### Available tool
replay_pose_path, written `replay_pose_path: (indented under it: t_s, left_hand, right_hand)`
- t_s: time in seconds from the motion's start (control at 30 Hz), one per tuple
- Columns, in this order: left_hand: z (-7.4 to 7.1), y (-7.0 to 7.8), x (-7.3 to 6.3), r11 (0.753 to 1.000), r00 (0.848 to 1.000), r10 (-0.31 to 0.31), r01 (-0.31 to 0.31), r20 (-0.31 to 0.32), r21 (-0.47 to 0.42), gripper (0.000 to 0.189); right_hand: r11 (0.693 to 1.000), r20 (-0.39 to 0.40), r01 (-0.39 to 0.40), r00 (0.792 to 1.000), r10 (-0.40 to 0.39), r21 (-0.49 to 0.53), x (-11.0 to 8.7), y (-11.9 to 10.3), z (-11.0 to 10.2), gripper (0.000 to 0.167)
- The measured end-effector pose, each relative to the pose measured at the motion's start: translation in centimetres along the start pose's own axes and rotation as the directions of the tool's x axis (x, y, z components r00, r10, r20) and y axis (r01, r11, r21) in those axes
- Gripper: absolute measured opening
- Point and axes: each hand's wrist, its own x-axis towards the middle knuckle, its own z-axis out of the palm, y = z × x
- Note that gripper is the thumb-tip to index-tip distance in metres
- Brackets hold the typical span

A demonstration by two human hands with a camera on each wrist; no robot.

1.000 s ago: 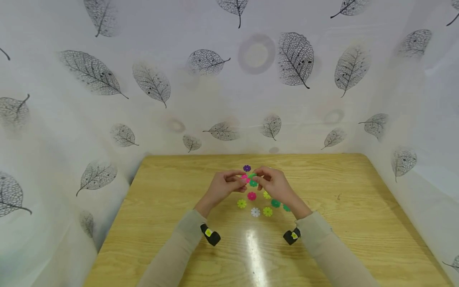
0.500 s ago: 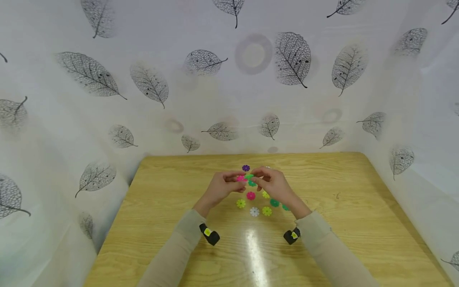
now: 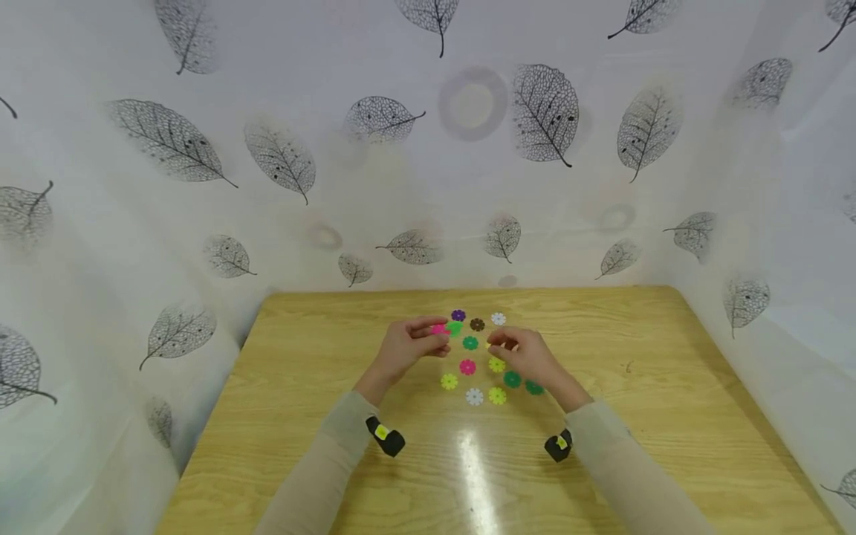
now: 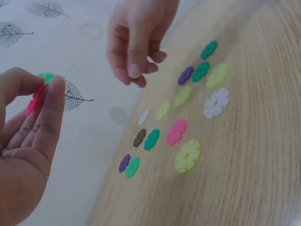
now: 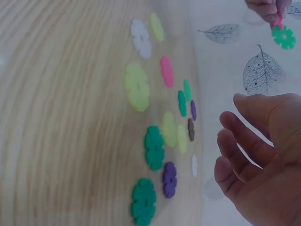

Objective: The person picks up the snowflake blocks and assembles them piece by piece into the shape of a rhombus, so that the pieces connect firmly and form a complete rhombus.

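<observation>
My left hand pinches a pink notched interlocking disc between thumb and fingers, above the table. A light green notched disc is joined to the pink one at an angle and sticks out past the fingertips. To the right, my right hand hovers over the loose discs with relaxed, slightly bent fingers; nothing is held in it, as the right wrist view shows. Below and between the hands lie a teal disc and a pink disc.
Several more notched discs lie flat on the wooden table, among them purple, brown, white and yellow ones. A pale leaf-printed curtain stands behind and along both sides.
My right hand has let go of the light green disc and drawn back to the right. The left hand has shifted slightly left, carrying the joined pink and green discs.
</observation>
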Motion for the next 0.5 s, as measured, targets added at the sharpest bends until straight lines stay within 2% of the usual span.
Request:
replay_pose_path:
  t_s: [0.07, 0.3, 0.5]
  left_hand:
    - [-0.1, 0.0, 0.0, 1.000, 1.000, -0.004, 0.004, -0.004, -0.015, 0.041]
    - [-0.6, 0.0, 0.0, 0.999, 1.000, 0.020, -0.021, -0.020, -0.049, 0.042]
    - [-0.8, 0.4, -0.1, 0.999, 0.999, 0.018, -0.019, -0.030, -0.036, 0.041]
  right_hand:
    - [1.000, 0.011, 0.003, 1.000, -0.003, 0.000, -0.1, 0.7, 0.1, 0.019]
    - [0.998, 0.054, -0.064, 0.996, 0.065, -0.016, -0.4, 2.5, 0.4, 0.019]
    - [0.998, 0.072, -0.045, 0.996, 0.048, -0.041, -0.5, 3.3, 0.6, 0.017]
